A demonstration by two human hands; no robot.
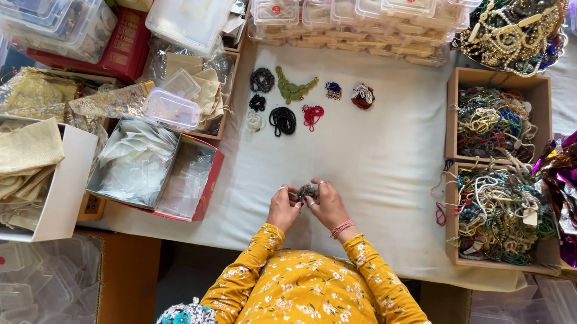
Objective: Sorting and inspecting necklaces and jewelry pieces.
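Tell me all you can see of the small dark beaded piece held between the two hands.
The beaded piece is a small bunched cluster of dark grey and black beads, apparently a strung necklace or bracelet gathered up. It is held just above the white cloth, near its front edge, pinched between the left hand and the right hand, whose fingers cover part of it. Its clasp, length and exact material are too small to tell.

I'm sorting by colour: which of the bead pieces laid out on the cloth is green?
The green necklace in the back row, spread in a V between the dark coil and small blue piece.
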